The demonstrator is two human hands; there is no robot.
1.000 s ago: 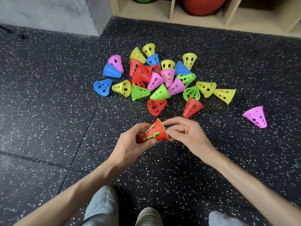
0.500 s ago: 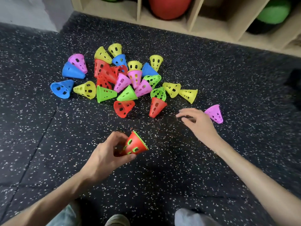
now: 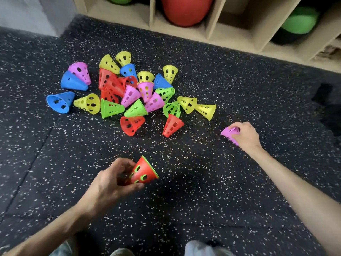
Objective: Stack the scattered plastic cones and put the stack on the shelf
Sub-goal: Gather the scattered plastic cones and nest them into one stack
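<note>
Your left hand (image 3: 110, 179) holds the red-over-green stack (image 3: 143, 172); your right hand (image 3: 244, 134) grips the stray pink cone (image 3: 228, 133) on the floor (image 3: 203, 182). Gathering step: next, nest pink onto the stack.

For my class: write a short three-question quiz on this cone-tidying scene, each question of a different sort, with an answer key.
1. True or false: the left hand holds a red cone with a green one nested inside.
2. Which cone does the right hand grip? A) yellow B) blue C) pink cone
3. Fill in: the red ball sits in the ____.

Key: 1 true; 2 C; 3 shelf
</note>
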